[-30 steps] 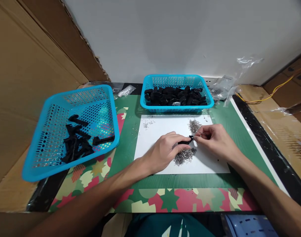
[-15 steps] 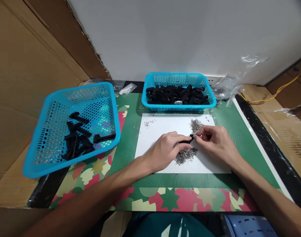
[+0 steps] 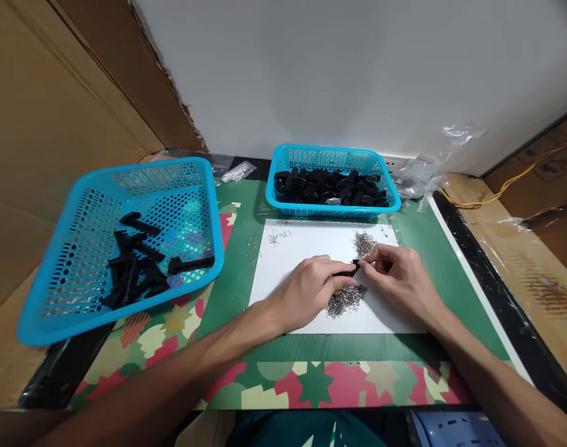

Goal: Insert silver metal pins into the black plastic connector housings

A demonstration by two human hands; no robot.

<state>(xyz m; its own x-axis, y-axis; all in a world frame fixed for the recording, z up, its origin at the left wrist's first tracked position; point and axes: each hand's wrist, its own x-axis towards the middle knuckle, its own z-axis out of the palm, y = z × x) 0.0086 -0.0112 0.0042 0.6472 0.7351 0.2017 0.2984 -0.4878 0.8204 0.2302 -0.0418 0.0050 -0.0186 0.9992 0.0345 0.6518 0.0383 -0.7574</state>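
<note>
Between the thumb and fingers of my left hand (image 3: 311, 288) is a black plastic part (image 3: 355, 266), its far end sticking out to the right. My right hand (image 3: 397, 273) is closed in a pinch at that end, on something thin and metallic too small to name. Just below the part lies a pile of small silvery metal pieces (image 3: 346, 302), like little springs or clips. A second pile of such pieces (image 3: 364, 243) sits above the fingers. Both piles rest on a white sheet (image 3: 283, 267).
At the back stands a blue basket (image 3: 334, 211) heaped with black parts (image 3: 330, 184). On the left, another blue basket (image 3: 218, 217) holds several long black parts (image 3: 134, 273). Scattered metal bits (image 3: 275, 238) lie at the sheet's upper left. Plastic bags (image 3: 416, 177) lie by the wall.
The view has shifted slightly, so the baskets and sheet appear a little lower and further left. Both hands keep nearly the same grip at the end of the black part.
</note>
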